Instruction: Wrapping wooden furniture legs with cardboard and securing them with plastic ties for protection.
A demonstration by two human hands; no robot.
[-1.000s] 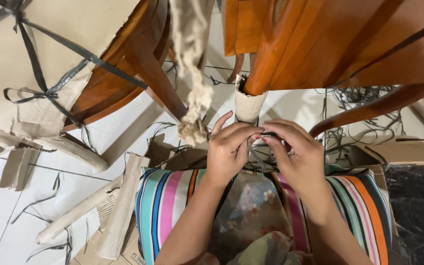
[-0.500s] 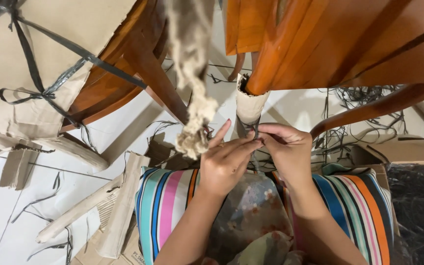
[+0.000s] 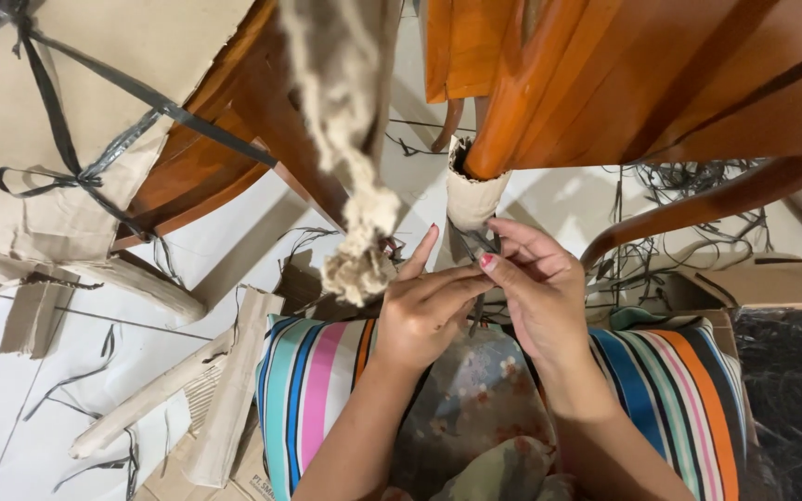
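We see the left hand (image 3: 424, 311) and right hand (image 3: 538, 295), fingers pinched narrow on a dark strap (image 3: 477, 243) at the cardboard-wrapped chair leg (image 3: 472, 190), above a striped cushion (image 3: 322, 385).

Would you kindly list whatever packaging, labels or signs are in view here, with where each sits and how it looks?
Cardboard wrap: upper left, over a chair seat, flat tan sheet tied with black strap.
Cardboard sleeve: centre, round a wooden chair leg above both hands, pale tan tube.
Printed cardboard piece: bottom left on the floor, brown with small dark lettering.
Cardboard box: right edge, brown, open flap.
No signs or screens.
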